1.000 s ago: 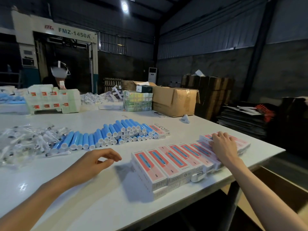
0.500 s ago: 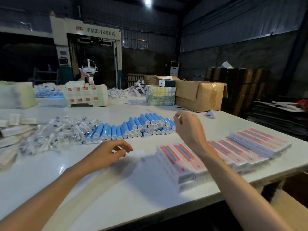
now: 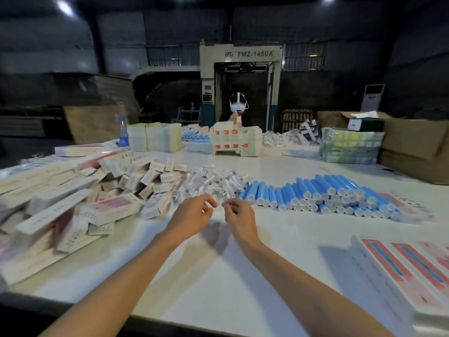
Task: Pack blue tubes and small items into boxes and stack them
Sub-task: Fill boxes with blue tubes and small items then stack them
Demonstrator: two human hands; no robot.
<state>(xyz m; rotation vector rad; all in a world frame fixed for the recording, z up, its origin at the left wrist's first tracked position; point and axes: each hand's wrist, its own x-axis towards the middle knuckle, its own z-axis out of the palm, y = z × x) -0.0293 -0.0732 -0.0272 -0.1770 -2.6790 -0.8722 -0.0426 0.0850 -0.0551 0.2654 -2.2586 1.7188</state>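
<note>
Left hand [image 3: 192,215] and right hand [image 3: 239,216] curl over the packets [image 3: 213,182] — poised to pick. Whether either holds anything is unclear.

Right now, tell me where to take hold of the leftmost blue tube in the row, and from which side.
Take the leftmost blue tube by its white cap end, probably coming from the near side with the right hand. The tubes lie packed side by side with caps toward you, so a neighbour blocks the body, while the cap end is free.
</note>
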